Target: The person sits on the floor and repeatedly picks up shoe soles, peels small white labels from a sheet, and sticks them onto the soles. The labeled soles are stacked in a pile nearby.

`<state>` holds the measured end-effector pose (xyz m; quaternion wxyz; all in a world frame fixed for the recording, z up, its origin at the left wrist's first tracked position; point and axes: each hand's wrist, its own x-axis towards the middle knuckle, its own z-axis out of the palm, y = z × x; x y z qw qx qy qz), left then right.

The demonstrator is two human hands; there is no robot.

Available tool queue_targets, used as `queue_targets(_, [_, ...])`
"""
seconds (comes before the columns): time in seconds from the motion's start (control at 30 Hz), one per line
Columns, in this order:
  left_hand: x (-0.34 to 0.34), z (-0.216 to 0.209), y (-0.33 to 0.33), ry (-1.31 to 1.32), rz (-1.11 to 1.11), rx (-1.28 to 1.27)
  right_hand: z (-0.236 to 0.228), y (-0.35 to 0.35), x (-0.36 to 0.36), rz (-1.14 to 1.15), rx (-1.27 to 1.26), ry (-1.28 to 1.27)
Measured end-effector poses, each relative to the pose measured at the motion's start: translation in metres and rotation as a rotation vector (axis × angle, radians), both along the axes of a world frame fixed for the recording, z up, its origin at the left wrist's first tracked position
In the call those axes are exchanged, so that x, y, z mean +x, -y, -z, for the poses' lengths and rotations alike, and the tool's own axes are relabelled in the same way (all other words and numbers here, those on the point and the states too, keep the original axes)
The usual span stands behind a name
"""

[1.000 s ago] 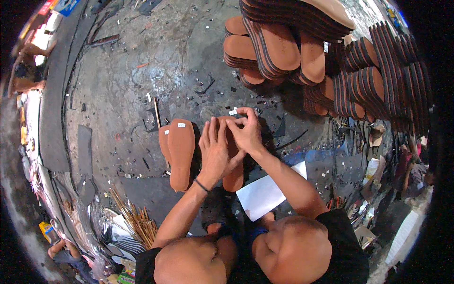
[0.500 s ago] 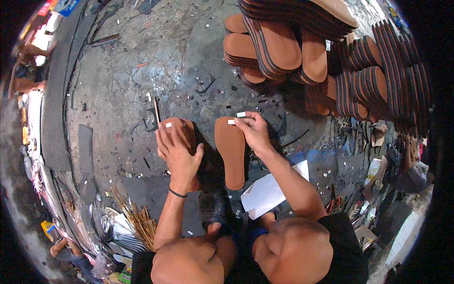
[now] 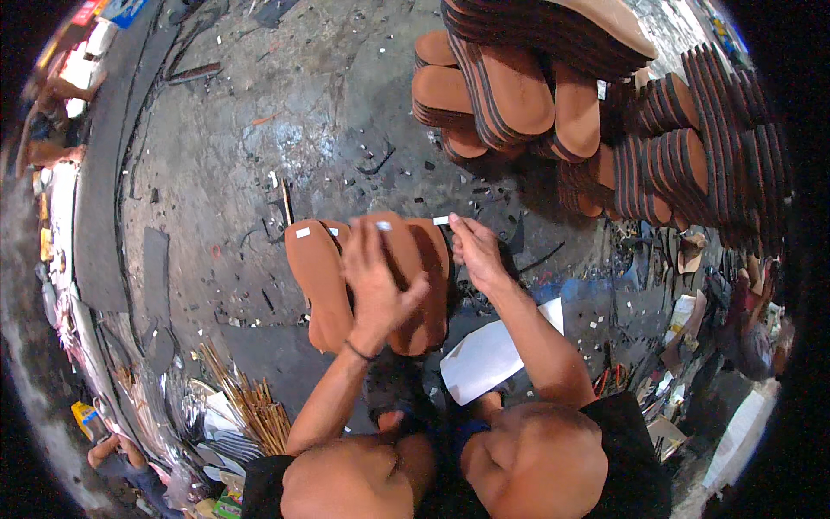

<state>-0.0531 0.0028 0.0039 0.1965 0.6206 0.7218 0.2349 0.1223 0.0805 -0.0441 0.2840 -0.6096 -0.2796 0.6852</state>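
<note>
My left hand [image 3: 380, 290], blurred, spans a tan shoe sole [image 3: 399, 246] with its fingers and thumb. This sole bears a small white label [image 3: 383, 226] near its wide end and overlaps another tan sole [image 3: 438, 281] on its right. On the left lies a sole [image 3: 318, 272] with a white label [image 3: 303, 233], and the tip of one more labelled sole [image 3: 335, 232] shows beside it. My right hand [image 3: 477, 253] pinches a small white label [image 3: 442, 221] between thumb and forefinger, just off the right sole's wide end.
Tall stacks of tan-topped, dark-layered soles [image 3: 510, 91] stand at the far right. A white sheet [image 3: 493, 359] lies by my right knee. Thin sticks [image 3: 259, 406] lie near my left knee. Dark scraps litter the floor [image 3: 233, 164]. Other people's limbs show at the left rim.
My left hand has moved from the left sole to the labelled right one and shifted it leftward, baring another sole beneath. My right hand has drawn slightly back from the soles, still pinching a label.
</note>
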Motion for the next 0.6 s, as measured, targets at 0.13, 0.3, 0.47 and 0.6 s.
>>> queue_targets(0.13, [-0.055, -0.033, -0.005, -0.273, -0.215, -0.177, -0.017, 0.006, -0.012, 0.018, -0.183, -0.185])
queue_targets(0.3, [-0.016, -0.026, -0.017, -0.097, 0.193, -0.107, 0.002, 0.009, -0.014, -0.095, -0.061, 0.019])
queue_targets(0.47, [0.023, 0.042, -0.009, -0.147, 0.276, -0.049, 0.022, 0.016, -0.014, -0.181, 0.346, 0.321])
queue_targets(0.6, [0.031, 0.039, 0.000, -0.126, 0.236, -0.082, 0.004, 0.019, 0.011, 0.027, 0.214, 0.332])
